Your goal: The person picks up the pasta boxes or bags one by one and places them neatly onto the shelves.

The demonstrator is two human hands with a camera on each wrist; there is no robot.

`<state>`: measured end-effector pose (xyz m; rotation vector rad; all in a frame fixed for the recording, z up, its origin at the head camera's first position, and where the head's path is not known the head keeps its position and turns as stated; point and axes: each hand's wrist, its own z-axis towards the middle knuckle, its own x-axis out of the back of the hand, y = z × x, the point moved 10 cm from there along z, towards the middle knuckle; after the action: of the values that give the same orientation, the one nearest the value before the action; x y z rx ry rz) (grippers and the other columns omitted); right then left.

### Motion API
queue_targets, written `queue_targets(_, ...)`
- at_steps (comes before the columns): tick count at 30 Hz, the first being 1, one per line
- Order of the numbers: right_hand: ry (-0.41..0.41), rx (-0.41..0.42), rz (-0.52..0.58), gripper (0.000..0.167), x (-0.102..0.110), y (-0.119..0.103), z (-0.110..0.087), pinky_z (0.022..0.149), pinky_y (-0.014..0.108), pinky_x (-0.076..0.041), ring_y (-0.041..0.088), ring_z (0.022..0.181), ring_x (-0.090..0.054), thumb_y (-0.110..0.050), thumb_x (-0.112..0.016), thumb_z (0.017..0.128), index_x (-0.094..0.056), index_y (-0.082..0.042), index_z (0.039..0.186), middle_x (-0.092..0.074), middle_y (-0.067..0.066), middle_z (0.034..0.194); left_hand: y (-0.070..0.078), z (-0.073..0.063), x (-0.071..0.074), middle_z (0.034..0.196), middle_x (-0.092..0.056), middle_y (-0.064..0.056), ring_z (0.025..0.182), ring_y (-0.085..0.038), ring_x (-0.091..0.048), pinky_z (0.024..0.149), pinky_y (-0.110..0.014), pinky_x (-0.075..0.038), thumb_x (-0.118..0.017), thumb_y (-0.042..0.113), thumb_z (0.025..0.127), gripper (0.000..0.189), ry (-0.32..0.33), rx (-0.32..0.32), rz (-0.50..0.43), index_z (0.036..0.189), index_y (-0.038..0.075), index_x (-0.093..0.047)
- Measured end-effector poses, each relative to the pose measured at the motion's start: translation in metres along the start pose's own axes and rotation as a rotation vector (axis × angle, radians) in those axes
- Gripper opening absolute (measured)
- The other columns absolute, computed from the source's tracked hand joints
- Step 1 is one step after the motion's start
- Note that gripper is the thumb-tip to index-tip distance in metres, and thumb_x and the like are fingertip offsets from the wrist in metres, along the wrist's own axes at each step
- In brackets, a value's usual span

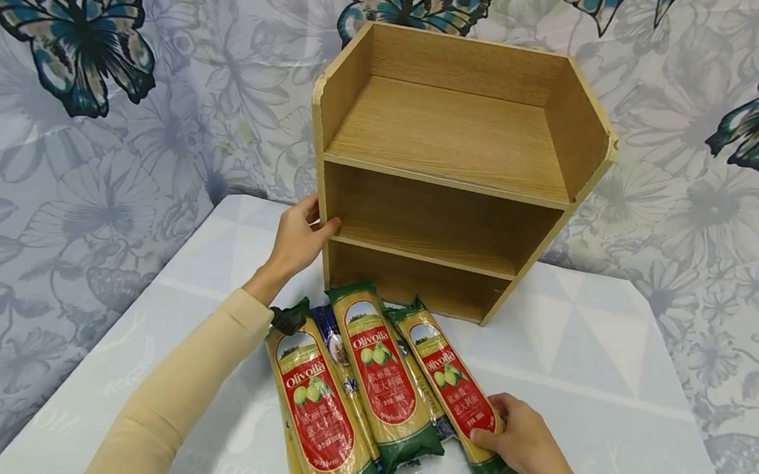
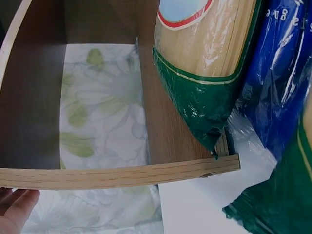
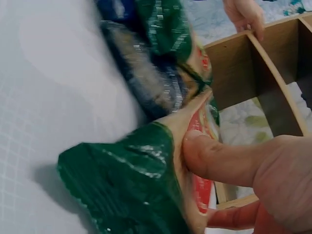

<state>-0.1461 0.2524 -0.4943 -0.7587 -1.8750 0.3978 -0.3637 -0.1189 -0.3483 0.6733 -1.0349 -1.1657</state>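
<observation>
the right hand (image 1: pixel 527 442) has its grip closed on the rightmost of three long, flat plastic packs of pale yellow pasta, this one with green ends and a red oval label (image 1: pixel 451 382). the thumb presses on the printed face near the lower green end, while fingers show at the pack's far edge, a hold that probably lets that end be lifted without crushing the pasta. most of the pack therefore lies beyond the grip, running up and to the left toward the foot of a light-brown wooden shelf unit (image 1: pixel 452 134); only the short green tail juts out on the near side. the left hand (image 1: pixel 298 237) grasps the unit's left side panel, thumb at the front edge and fingers round the outside, seemingly to keep the light frame steady. the middle green-ended pasta pack (image 1: pixel 384 377) and the left green-ended pasta pack (image 1: pixel 320 412) lie beside the held one, fanned out with their upper ends toward the unit, perhaps so that each is within easy reach. shiny blue plastic packaging (image 1: pixel 330 331) shows between and under them, though how many packs it belongs to cannot be told. all these rest on the white patterned surface (image 1: pixel 575 405) in front of the unit.
</observation>
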Motion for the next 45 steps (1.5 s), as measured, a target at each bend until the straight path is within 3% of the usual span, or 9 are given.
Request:
queue_targets(11,-0.004,-0.014,0.056,0.041,-0.014,-0.004,0.004,0.059,0.033,-0.051,0.022,0.073,-0.057,-0.008,-0.092,0.07,-0.063,0.003,0.097,-0.061,0.009,0.082,-0.001,-0.006,0.006,0.133,-0.064,-0.018,0.124,-0.03,-0.062,0.098,-0.041,-0.055,-0.066,0.005,0.098,0.045,0.016,-0.01,-0.012,0.143,0.004,-0.057)
queue_targets(22,0.013,0.025,-0.046,0.043,-0.017,-0.016,-0.005,0.058,0.033,-0.051,0.02,0.071,-0.057,-0.012,-0.087,0.077,-0.06,0.007,0.104,-0.061,0.007,0.081,0.003,0.001,0.002,0.129,-0.066,-0.021,0.119,-0.033,-0.065,0.094,-0.043,-0.057,-0.065,0.004,0.098,0.044,-0.002,-0.032,0.012,0.141,0.0,-0.058)
queue_targets(27,-0.029,0.065,0.091,0.037,-0.016,-0.013,-0.003,0.058,0.033,-0.052,0.021,0.071,-0.058,-0.008,-0.084,0.077,-0.057,0.003,0.1,-0.06,0.008,0.083,0.005,0.003,0.001,0.125,-0.067,-0.021,0.116,-0.032,-0.067,0.092,-0.042,-0.059,-0.064,0.002,0.098,0.045,-0.009,-0.065,0.015,0.142,0.001,-0.057)
queue_targets(33,-0.213,0.175,0.342,0.035,-0.02,-0.01,-0.001,0.059,0.033,-0.055,0.022,0.072,-0.062,-0.002,-0.076,0.081,-0.05,0.008,0.104,-0.063,0.013,0.085,0.006,0.003,0.002,0.128,-0.066,-0.021,0.116,-0.033,-0.066,0.09,-0.043,-0.059,-0.064,-0.001,0.096,0.053,-0.025,-0.079,0.006,0.148,0.004,-0.053)
queue_targets(41,-0.35,0.188,0.544,0.055,-0.025,-0.002,0.004,0.074,0.034,-0.059,0.024,0.083,-0.067,0.003,-0.075,0.083,-0.047,0.024,0.125,-0.069,0.015,0.096,0.009,0.004,0.002,0.129,-0.062,-0.031,0.117,-0.042,-0.064,0.091,-0.049,-0.058,-0.062,-0.01,0.094,0.055,-0.052,-0.07,-0.009,0.147,-0.006,-0.048)
queue_targets(45,-0.434,0.225,0.614,0.052,-0.027,-0.002,0.004,0.076,0.03,-0.059,0.02,0.085,-0.068,0.0,-0.075,0.086,-0.052,0.023,0.126,-0.071,0.015,0.1,0.009,0.004,0.002,0.13,-0.061,-0.032,0.118,-0.043,-0.063,0.092,-0.049,-0.057,-0.062,-0.011,0.094,0.057,-0.067,-0.063,-0.026,0.148,-0.007,-0.047)
